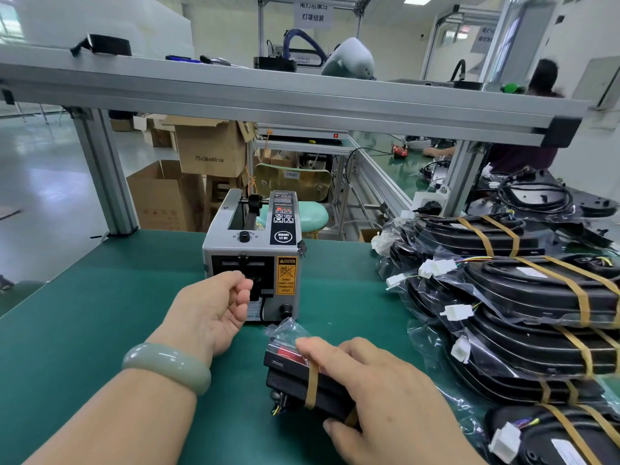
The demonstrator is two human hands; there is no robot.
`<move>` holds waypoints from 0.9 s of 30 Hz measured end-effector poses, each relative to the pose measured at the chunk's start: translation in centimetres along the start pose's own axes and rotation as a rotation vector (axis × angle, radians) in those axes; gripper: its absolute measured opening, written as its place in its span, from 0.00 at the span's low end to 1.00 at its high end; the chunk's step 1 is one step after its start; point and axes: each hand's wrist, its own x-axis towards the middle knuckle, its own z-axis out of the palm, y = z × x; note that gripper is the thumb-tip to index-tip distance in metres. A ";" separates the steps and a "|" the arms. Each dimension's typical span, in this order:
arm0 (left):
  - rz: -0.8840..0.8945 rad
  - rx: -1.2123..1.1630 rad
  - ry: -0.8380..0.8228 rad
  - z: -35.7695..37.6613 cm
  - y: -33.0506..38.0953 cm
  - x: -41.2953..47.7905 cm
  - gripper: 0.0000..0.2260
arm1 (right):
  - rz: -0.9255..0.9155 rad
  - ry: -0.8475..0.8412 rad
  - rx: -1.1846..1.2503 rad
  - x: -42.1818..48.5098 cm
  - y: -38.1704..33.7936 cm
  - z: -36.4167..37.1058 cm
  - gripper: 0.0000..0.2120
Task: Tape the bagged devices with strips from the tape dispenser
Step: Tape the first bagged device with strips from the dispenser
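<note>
Left hand: your left hand (214,307) is at the front outlet of the tape dispenser (255,250), palm turned right, fingers curled in and thumb close to the forefinger. No strip shows between them, so you cannot tell whether it pinches tape.
Right hand: your right hand (385,394) grips the bagged device (288,374), fingers laid over its top and the thumb hooked at its near edge.
Bagged device: a black unit in a clear bag, lying on the green mat (117,297) just near of the dispenser, the loose bag end pointing far.
Tape strip: one brown tape strip (312,384) runs across the device, just left of your fingers.
Tape dispenser: a grey box standing upright at the middle of the mat, with a yellow caution label (287,275) right of the outlet.
Right side: a pile of taped devices (523,297) in bags, each crossed by brown strips, white connectors (436,266) sticking out to the left.
Wrist: a pale green bracelet (167,365) sits on your left wrist.
Above: an aluminium shelf (268,95) spans the bench.
</note>
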 end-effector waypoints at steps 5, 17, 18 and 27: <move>0.019 0.037 0.038 0.2 0.3 0.8 0.10 | -0.005 -0.004 -0.002 0.0 0.1 0.0 0.41; 0.073 0.012 0.206 1.0 -0.9 2.1 0.04 | 0.000 -0.005 0.001 -0.1 0.0 0.1 0.41; 0.071 0.010 0.199 0.7 -1.0 2.0 0.04 | 0.001 -0.005 0.003 -0.1 0.0 0.1 0.41; -0.004 -0.058 0.086 1.4 -0.2 1.2 0.09 | 0.006 0.013 -0.006 0.0 0.0 0.3 0.41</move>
